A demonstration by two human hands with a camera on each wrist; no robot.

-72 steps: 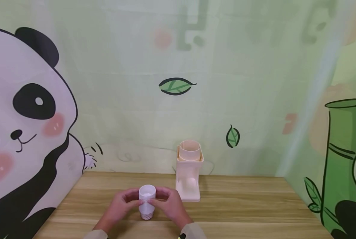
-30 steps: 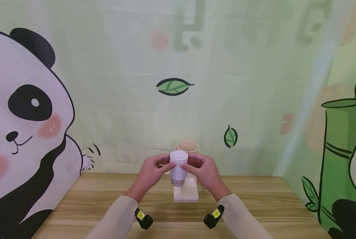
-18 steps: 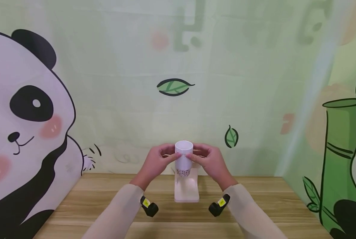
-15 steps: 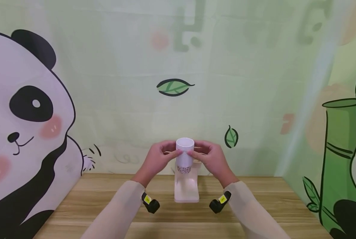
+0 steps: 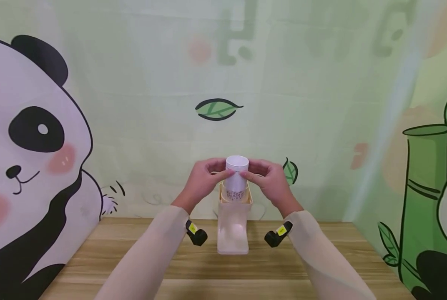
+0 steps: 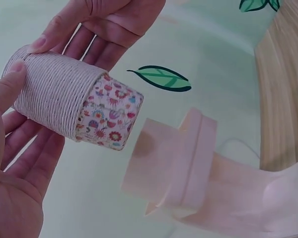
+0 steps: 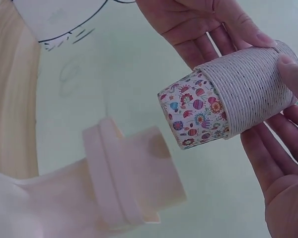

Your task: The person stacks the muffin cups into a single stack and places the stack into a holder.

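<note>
A nested stack of paper baking cups (image 5: 236, 178) is held upright between my two hands in the head view. My left hand (image 5: 205, 178) grips its left side and my right hand (image 5: 269, 180) its right, thumbs in front and fingers behind. Both wrist views show closely stacked pale rims and a floral print on the exposed end cup (image 6: 111, 111). Just below that printed end is a pale pink cup holder (image 5: 232, 233), with a round tube (image 7: 154, 168) set in its square top. The stack's lower end overlaps the tube in the head view; the wrist views show a gap between them.
The holder stands near the back of the wooden table (image 5: 141, 250), close to a green printed backdrop (image 5: 152, 125). Small black cameras hang at both cuffs, a left one (image 5: 196, 234) and a right one (image 5: 277, 234), above the table.
Both hands have lifted the stack of baking cups from low over the table's front, moving it right and back, then higher over the holder's top. The holder stays put.
</note>
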